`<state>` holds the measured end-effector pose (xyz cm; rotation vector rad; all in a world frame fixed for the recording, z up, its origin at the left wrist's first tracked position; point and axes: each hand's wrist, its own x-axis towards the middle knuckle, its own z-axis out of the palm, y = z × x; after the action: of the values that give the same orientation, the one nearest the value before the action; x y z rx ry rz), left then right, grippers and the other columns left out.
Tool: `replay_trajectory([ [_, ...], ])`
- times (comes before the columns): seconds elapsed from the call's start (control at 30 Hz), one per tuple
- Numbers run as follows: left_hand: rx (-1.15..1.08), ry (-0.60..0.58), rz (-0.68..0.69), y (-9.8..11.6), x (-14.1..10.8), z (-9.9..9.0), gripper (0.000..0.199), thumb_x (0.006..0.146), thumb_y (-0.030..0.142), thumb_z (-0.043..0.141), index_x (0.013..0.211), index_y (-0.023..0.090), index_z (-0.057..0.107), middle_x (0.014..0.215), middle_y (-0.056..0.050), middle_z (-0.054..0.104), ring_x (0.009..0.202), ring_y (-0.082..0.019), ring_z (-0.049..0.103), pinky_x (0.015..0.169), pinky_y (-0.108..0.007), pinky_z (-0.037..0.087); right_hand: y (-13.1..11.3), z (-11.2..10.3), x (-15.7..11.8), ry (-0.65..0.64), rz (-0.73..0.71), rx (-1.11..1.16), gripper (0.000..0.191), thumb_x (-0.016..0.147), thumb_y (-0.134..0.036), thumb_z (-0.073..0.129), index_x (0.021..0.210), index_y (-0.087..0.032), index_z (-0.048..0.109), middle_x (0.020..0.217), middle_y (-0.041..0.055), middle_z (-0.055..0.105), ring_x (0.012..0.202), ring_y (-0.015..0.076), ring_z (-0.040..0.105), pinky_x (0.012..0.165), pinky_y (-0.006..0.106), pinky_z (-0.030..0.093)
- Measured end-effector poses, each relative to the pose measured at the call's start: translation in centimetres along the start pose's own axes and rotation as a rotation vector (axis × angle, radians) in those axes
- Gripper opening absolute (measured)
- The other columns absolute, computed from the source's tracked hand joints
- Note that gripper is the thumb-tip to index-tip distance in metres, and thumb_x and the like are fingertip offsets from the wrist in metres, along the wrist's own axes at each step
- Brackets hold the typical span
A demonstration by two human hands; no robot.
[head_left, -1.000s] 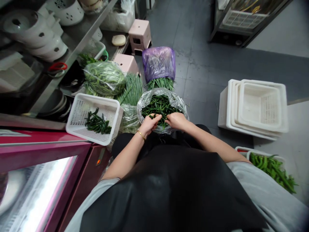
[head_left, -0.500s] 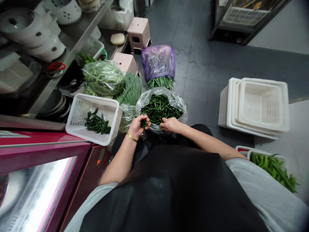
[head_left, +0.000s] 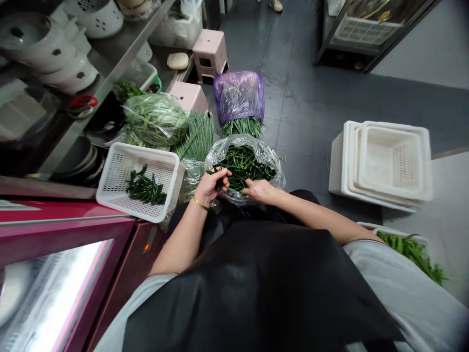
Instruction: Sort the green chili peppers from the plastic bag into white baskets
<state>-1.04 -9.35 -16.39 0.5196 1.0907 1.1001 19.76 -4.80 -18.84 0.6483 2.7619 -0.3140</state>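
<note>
Between my knees stands a clear plastic bag (head_left: pixel 271 156), its mouth spread around many thin dark green peppers (head_left: pixel 249 164). My left hand (head_left: pixel 213 185), with a gold bangle at the wrist, is closed on a few green peppers at the bag's left edge. At the near edge of the peppers is my right hand (head_left: pixel 259 190), its fingers pinched together; what they hold, if anything, is too small to make out. A white perforated basket (head_left: pixel 110 190) to the left holds a small heap of dark green peppers (head_left: pixel 146 187).
Beyond the bag lies a purple bag (head_left: pixel 240 95) of green stalks. Bagged greens (head_left: pixel 157 117) and pink stools (head_left: pixel 209 51) are at the left. Stacked white baskets (head_left: pixel 394 161) stand right, near a basket of green peppers (head_left: pixel 414 252). A person's shoe (head_left: pixel 275 6) shows at the top.
My left hand has turned slightly and lifted a little, still around the peppers. My right hand has barely moved. A person's shoes have come into view at the top.
</note>
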Motion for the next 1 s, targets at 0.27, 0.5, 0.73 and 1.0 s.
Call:
replay_trajectory([
  [0.27, 0.206, 0.058, 0.105, -0.6, -0.4, 0.4, 0.043, 0.06, 0.035, 0.083, 0.092, 0.012, 0.068, 0.047, 0.009, 0.041, 0.04, -0.003, 0.029, 0.041, -0.019, 0.02, 2.9, -3.5, 1.1, 0.407, 0.029, 0.467, 0.017, 0.09, -0.027, 0.053, 0.089, -0.014, 0.064, 0.086, 0.0062, 0.063, 0.072, 0.0133, 0.056, 0.064, 0.024, 0.039],
  [0.5, 0.44, -0.028, 0.268, -1.8, 2.1, 4.5, 0.027, 0.065, 0.036, 0.074, 0.072, 0.011, 0.068, 0.06, 0.002, 0.056, 0.058, -0.009, 0.045, 0.06, -0.024, 0.037, 2.2, -5.7, 0.2, 0.715, 0.124, 0.611, 0.015, 0.087, -0.027, 0.057, 0.075, -0.017, 0.055, 0.077, 0.0031, 0.06, 0.074, 0.0145, 0.054, 0.071, 0.027, 0.043],
  [0.73, 0.843, 0.018, 0.164, -3.6, 0.1, 3.5, 0.016, 0.07, 0.026, 0.064, 0.062, 0.012, 0.064, 0.051, 0.004, 0.048, 0.054, -0.01, 0.039, 0.056, -0.025, 0.029, -1.1, -2.1, -1.0, 0.554, 0.222, 0.332, 0.023, 0.094, -0.027, 0.043, 0.081, -0.015, 0.058, 0.086, 0.0108, 0.06, 0.072, 0.0162, 0.053, 0.062, 0.027, 0.04],
  [1.0, 0.877, -0.129, 0.397, -1.3, -2.9, 3.4, 0.024, 0.072, 0.032, 0.072, 0.058, 0.018, 0.058, 0.062, 0.0, 0.049, 0.062, -0.014, 0.045, 0.065, -0.026, 0.036, -2.1, -3.5, -1.2, 0.327, 0.226, 1.413, 0.035, 0.085, -0.05, 0.054, 0.069, -0.021, 0.045, 0.056, -0.0052, 0.045, 0.046, 0.0084, 0.04, 0.046, 0.022, 0.04],
])
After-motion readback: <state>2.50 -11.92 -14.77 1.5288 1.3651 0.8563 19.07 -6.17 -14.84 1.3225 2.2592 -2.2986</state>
